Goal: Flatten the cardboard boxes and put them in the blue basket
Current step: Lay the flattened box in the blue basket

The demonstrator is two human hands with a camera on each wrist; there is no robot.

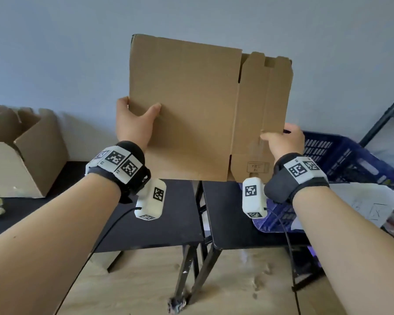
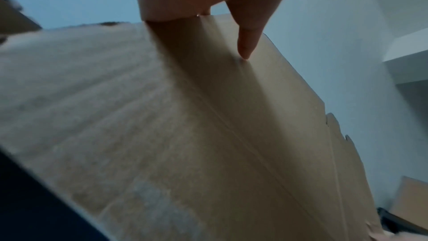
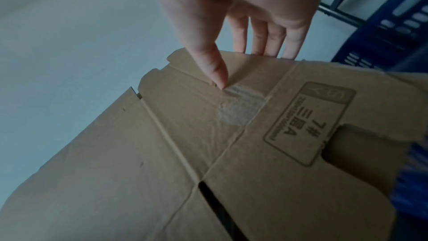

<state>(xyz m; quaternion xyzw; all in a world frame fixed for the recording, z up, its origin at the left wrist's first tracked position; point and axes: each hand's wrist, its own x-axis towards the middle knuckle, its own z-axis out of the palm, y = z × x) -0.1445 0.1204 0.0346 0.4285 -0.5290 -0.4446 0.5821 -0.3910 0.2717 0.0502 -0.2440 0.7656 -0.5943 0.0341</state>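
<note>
A flattened brown cardboard box [image 1: 191, 105] is held upright in the air above the two black tables. My left hand [image 1: 134, 121] grips its left edge, thumb on the near face [image 2: 245, 49] and fingers behind. My right hand [image 1: 280, 139] pinches the right lower edge, thumb pressed by a tape patch [image 3: 217, 78], fingers behind the board. A printed stamp [image 3: 310, 122] shows on the box's flap. The blue basket [image 1: 341, 155] stands at the right behind my right wrist, partly hidden by it.
An unflattened open cardboard box [image 1: 25, 151] sits on the left black table [image 1: 168, 212]. A second black table [image 1: 228, 219] adjoins on the right, with white paper [image 1: 369, 201] lying beside the basket. A dark metal rack leg [image 1: 382, 119] rises at far right. Wooden floor below.
</note>
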